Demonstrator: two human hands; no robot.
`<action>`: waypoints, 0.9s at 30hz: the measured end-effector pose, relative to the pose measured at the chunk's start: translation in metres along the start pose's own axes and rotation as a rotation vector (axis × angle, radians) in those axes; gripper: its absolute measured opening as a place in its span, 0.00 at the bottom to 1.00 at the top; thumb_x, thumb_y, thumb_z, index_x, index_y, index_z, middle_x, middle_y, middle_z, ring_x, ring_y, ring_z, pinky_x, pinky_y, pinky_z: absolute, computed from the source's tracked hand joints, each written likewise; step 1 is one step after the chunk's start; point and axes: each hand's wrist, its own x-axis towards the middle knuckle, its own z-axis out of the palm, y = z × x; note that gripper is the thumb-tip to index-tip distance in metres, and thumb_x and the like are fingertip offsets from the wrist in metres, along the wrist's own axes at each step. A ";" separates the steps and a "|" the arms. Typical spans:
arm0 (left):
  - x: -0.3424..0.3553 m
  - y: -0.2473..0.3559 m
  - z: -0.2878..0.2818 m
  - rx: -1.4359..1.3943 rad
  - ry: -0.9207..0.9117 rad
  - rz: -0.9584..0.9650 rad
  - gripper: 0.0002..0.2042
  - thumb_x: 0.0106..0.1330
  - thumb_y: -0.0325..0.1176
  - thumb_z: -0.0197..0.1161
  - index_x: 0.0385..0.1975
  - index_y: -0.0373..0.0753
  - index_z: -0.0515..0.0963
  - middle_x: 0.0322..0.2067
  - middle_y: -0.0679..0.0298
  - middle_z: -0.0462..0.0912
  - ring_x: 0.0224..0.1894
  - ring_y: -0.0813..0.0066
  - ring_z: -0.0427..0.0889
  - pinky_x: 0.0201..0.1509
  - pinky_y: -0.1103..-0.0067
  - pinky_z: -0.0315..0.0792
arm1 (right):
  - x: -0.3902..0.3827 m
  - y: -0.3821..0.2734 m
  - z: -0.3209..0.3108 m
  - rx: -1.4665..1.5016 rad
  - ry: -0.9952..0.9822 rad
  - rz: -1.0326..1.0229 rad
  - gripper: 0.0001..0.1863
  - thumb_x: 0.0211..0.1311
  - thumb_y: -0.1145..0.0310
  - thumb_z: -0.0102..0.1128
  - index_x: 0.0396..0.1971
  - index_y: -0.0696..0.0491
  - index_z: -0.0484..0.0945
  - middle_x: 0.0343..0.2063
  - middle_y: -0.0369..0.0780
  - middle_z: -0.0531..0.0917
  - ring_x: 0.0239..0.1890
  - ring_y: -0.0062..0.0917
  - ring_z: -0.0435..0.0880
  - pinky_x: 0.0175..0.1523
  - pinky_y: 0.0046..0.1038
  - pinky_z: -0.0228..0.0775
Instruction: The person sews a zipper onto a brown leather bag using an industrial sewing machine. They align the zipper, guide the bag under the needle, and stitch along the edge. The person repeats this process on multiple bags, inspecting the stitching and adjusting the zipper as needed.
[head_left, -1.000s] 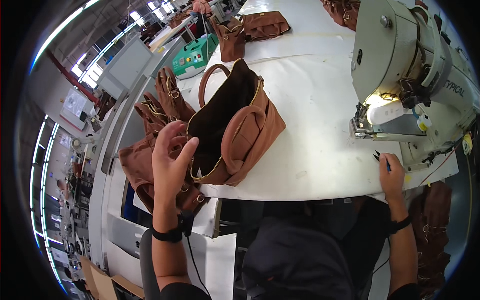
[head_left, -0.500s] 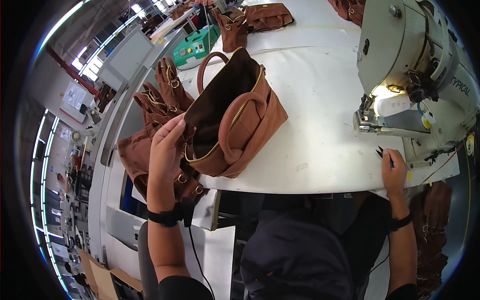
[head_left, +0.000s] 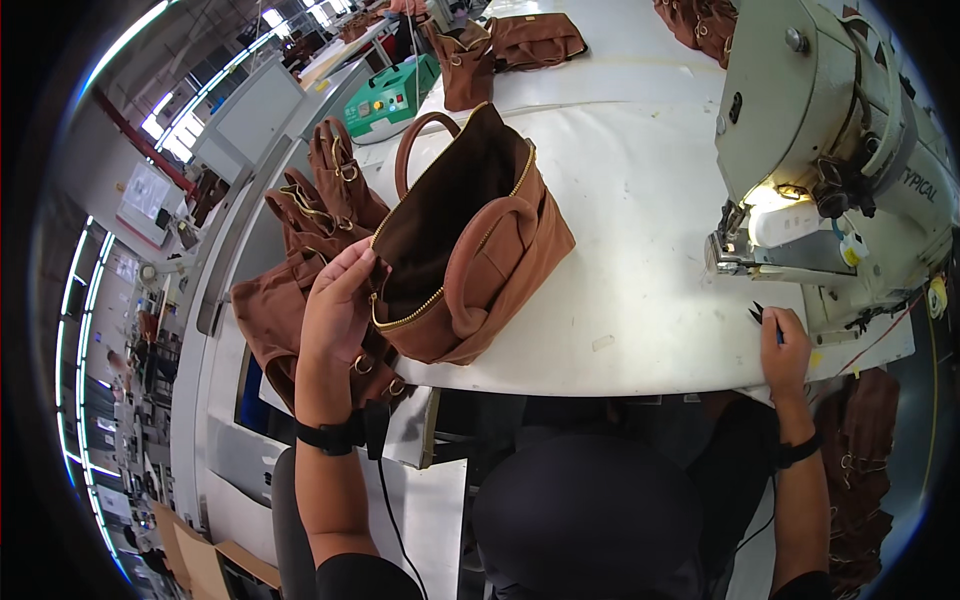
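Left hand (head_left: 335,310) has its fingers pinched on the near rim of the open brown handbag (head_left: 470,240) on the white table (head_left: 640,300), looks soft and floppy so the zipper edge seems the spot to grab, while the right hand (head_left: 785,350) grips a small dark tool (head_left: 765,318) by the sewing machine (head_left: 830,170).

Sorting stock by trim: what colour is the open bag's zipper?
Gold, on the brown bag; head view.

Left hand (head_left: 335,305) raised, fingers curled gripping; right hand (head_left: 785,345) closed, lowered.
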 end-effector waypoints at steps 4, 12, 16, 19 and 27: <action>-0.001 0.000 0.003 0.002 0.020 -0.005 0.15 0.78 0.30 0.54 0.60 0.31 0.76 0.50 0.66 0.85 0.48 0.82 0.82 0.57 0.82 0.75 | 0.000 -0.005 0.001 -0.003 -0.004 0.015 0.06 0.70 0.73 0.59 0.38 0.60 0.82 0.30 0.44 0.82 0.31 0.33 0.82 0.41 0.28 0.74; -0.007 0.002 0.017 0.074 0.097 0.074 0.15 0.78 0.30 0.55 0.60 0.32 0.76 0.50 0.66 0.85 0.48 0.81 0.82 0.57 0.83 0.74 | 0.001 -0.007 -0.001 0.019 0.050 -0.040 0.05 0.68 0.73 0.61 0.35 0.59 0.82 0.28 0.44 0.82 0.29 0.36 0.82 0.37 0.30 0.73; -0.006 0.001 0.009 0.066 0.101 0.055 0.11 0.78 0.32 0.56 0.54 0.35 0.78 0.41 0.69 0.84 0.44 0.84 0.81 0.52 0.83 0.73 | 0.004 -0.010 -0.002 0.011 0.059 -0.042 0.05 0.68 0.73 0.62 0.33 0.58 0.82 0.25 0.44 0.81 0.26 0.37 0.81 0.34 0.31 0.72; -0.005 0.000 0.004 0.083 0.115 0.047 0.10 0.78 0.33 0.57 0.51 0.37 0.79 0.39 0.70 0.84 0.42 0.85 0.80 0.50 0.84 0.73 | 0.004 -0.008 -0.002 0.006 0.055 -0.026 0.05 0.68 0.73 0.61 0.33 0.58 0.82 0.25 0.44 0.81 0.26 0.37 0.81 0.33 0.31 0.72; -0.010 0.006 0.006 0.158 0.097 0.075 0.09 0.79 0.34 0.56 0.48 0.38 0.79 0.38 0.70 0.84 0.40 0.86 0.80 0.48 0.85 0.72 | 0.003 -0.008 -0.001 -0.014 0.072 -0.048 0.05 0.67 0.73 0.62 0.32 0.58 0.82 0.25 0.44 0.80 0.26 0.38 0.81 0.33 0.32 0.72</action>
